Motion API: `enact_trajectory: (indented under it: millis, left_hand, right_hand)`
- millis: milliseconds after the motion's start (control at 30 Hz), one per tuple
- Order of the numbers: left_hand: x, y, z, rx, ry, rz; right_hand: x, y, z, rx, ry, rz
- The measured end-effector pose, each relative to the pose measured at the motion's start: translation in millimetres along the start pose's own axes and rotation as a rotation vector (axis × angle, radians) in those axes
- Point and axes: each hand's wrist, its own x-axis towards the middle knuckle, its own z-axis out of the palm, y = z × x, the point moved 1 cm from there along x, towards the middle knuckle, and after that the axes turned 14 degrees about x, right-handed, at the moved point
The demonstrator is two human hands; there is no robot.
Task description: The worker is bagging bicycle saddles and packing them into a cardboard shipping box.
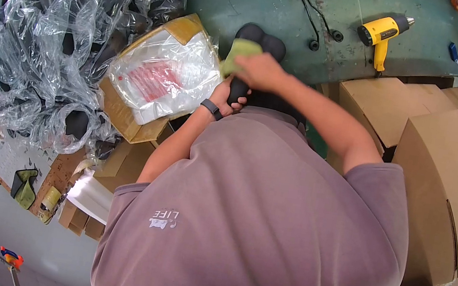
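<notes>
My left hand point(228, 96), with a dark band at the wrist, is closed round the lower part of a smooth black piece point(238, 93). Two rounded black lobes point(266, 40) show beyond my hands at the edge of the green table; whether they belong to the same piece cannot be told. In my right hand point(261, 71) is a yellow-green cloth point(240, 55), slightly blurred. The cloth lies against or just over the black piece and hides its middle.
Beside my left arm stands an open carton point(120, 108) with clear plastic bags. Farther left is a heap of plastic-wrapped black items point(71, 40). On the green table point(251, 0) lie a yellow heat gun point(382, 38) and a black two-ended part point(318, 25). Cardboard boxes point(436, 158) crowd the right.
</notes>
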Motion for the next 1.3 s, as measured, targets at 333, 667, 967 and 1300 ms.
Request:
enact_trajectory:
  millis: [333, 667, 967, 1300]
  left_hand:
    - [7, 1, 3, 0.010, -0.104, 0.040]
    - [2, 22, 30, 0.019, -0.079, 0.000]
    - [11, 10, 9, -0.058, -0.118, 0.085]
    - [22, -5, 24, 0.230, 0.006, 0.248]
  right_hand:
    - [3, 9, 5, 0.011, 0.286, 0.118]
    - [14, 140, -73, -0.164, 0.331, 0.338]
    - [-21, 100, -115, -0.397, 0.992, 0.467]
    - [-113, 9, -80, -0.162, 0.706, 0.677]
